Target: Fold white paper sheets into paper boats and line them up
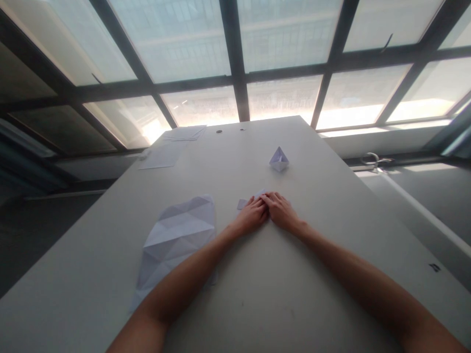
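A small piece of folded white paper [242, 204] lies flat on the table, mostly covered by my hands. My left hand [253, 214] bears down on it, fingers closed together and pointing to the right. Against it, fingertips touching, my right hand [280, 210] bends its fingers over the paper's far edge. Beyond them stands a folded paper boat [279, 161] with a pointed middle. To the left, a large creased sheet of paper [180, 230] spreads partly under my left forearm.
Several plain white sheets [186, 133] lie at the far left of the white table [279, 294]. Two small round dark items [219, 131] sit near its far edge. A dark mark [434, 267] shows at the right edge. Windows rise behind the table.
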Available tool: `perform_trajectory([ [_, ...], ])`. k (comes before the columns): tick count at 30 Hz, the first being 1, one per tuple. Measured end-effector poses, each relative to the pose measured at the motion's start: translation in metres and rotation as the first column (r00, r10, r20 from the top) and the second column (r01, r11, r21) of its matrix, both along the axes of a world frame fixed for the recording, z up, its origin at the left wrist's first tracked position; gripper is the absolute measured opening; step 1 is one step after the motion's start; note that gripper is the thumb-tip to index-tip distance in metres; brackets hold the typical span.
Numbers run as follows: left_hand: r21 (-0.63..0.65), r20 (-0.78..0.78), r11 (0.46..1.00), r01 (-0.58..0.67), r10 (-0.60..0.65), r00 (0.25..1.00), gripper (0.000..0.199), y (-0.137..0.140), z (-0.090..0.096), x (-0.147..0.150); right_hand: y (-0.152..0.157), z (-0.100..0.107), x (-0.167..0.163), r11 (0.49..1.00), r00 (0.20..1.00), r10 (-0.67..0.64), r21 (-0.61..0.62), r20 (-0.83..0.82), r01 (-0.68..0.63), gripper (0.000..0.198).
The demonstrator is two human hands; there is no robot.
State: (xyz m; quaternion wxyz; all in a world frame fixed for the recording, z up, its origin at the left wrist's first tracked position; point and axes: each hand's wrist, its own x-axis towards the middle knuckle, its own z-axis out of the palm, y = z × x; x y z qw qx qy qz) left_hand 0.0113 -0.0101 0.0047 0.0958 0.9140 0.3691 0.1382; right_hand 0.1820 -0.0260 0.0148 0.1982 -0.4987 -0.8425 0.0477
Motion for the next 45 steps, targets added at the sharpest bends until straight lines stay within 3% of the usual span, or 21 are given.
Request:
perform_trajectory([
  [5, -0.003, -0.106, 0.998, -0.069, 0.068, 0.992, 0.056, -0.004, 0.005, -0.002, 0.008, -0.013, 0.004, 0.995, 0.996, 0.069, -0.073, -0.058, -0.073, 0.063],
  [11, -0.008, -0.128, 0.996, -0.092, 0.090, 0.988, 0.061, -0.003, 0.004, -0.005, 0.010, -0.013, 0.007, 0.990, 0.996, 0.086, -0.110, -0.020, -0.087, 0.069],
  [19, -0.027, -0.125, 1.000, -0.012, 0.008, 0.992, 0.077, 0.006, 0.005, -0.015, 0.012, -0.015, 0.006, 0.995, 0.997, 0.057, -0.088, 0.059, -0.052, 0.059],
  [24, -0.031, -0.088, 0.999, -0.026, 0.023, 0.996, 0.073, 0.006, 0.006, -0.014, 0.014, -0.015, 0.010, 0.994, 0.994, 0.006, -0.107, 0.110, 0.006, 0.058],
  [31, -0.017, -0.025, 0.995, 0.097, -0.097, 0.995, 0.059, 0.005, 0.012, -0.011, 0.016, -0.014, 0.016, 0.995, 0.994, 0.004, -0.101, 0.108, 0.007, 0.058],
  [37, -0.054, -0.049, 0.991, 0.119, -0.122, 0.991, 0.070, 0.006, 0.015, -0.015, 0.015, -0.010, 0.018, 0.998, 0.995, 0.011, -0.065, 0.102, -0.004, 0.060],
  [41, -0.078, -0.033, 0.983, 0.166, -0.169, 0.985, 0.070, 0.009, 0.016, -0.018, 0.013, -0.006, 0.017, 0.997, 0.994, 0.075, 0.010, 0.085, -0.076, 0.062],
  [45, -0.045, -0.019, 0.991, 0.129, -0.130, 0.991, 0.058, 0.008, 0.011, -0.015, 0.009, -0.007, 0.012, 0.982, 0.982, 0.189, -0.012, 0.018, -0.189, 0.069],
])
